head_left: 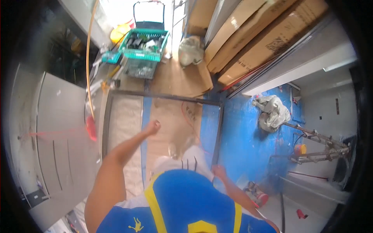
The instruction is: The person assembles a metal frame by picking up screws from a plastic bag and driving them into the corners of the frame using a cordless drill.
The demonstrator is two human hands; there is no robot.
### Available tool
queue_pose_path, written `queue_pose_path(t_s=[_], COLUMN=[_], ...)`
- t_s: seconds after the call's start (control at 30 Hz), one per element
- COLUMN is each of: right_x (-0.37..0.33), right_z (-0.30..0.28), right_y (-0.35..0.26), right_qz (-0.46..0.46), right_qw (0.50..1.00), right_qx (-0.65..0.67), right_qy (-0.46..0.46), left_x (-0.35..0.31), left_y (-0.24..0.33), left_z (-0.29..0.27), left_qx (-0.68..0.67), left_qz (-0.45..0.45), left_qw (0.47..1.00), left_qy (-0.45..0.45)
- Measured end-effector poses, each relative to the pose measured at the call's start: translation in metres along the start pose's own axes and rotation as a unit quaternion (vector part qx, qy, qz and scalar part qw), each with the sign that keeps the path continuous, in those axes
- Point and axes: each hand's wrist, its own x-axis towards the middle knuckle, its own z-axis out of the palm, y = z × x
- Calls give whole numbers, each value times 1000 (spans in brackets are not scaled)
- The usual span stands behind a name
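My left hand [154,126] is out in front of my body, above the brown floor covering, with its fingers curled closed. Nothing shows sticking out of it. Low on my right side, my right hand [219,171] is also closed and slightly blurred. It overlaps the near end of the right bar of a large dark rectangular frame [167,95]; whether it touches the bar, I cannot tell. Brown sheeting [126,116] and a strip of blue covering show inside the frame. My legs in light trousers [176,163] stand at its near side.
Ahead, a green crate [142,55] of odds and ends sits on a grey one. Beside it lies a pale bag [190,51]. Long cardboard boxes [264,42] lean at the right. A covered bundle [274,113] and a metal ladder [318,141] occupy the blue-covered floor.
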Motion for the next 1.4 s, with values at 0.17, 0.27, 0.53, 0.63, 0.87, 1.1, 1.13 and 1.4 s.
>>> queue_pose_path(t_s=[0.17, 0.27, 0.53, 0.63, 0.87, 1.1, 1.13, 1.4], right_x=[75, 188, 301, 319, 341, 405, 416, 556], right_z=[-18, -40, -111, -116, -131, -184, -194, -327], right_y=[-39, -20, -306, -398, -544, -719, -752, -1085], right_qz=[-73, -289, -63, -86, -157, -287, -299, -453], right_qw=[994, 939, 997, 993, 986, 937, 931, 826], right_qx=[-79, -160, 48, 76, 28, 76, 94, 238], right_qy=[-21, -96, -9, -22, 49, 185, 190, 237], left_x=[-41, -136, -267, -256, -4, 141, 153, 137], left_y=[-86, -189, -144, -144, -120, -23, -32, -114], left_z=[-70, -63, 48, 90, -66, -272, -271, -134], left_qx=[-16, -77, -323, -409, -432, -515, -482, -290], left_qz=[-170, -207, -524, -554, -405, -174, -171, -381], left_qw=[980, 931, 779, 718, 789, 775, 792, 820], left_qy=[104, 292, 116, 96, 168, 323, 333, 314])
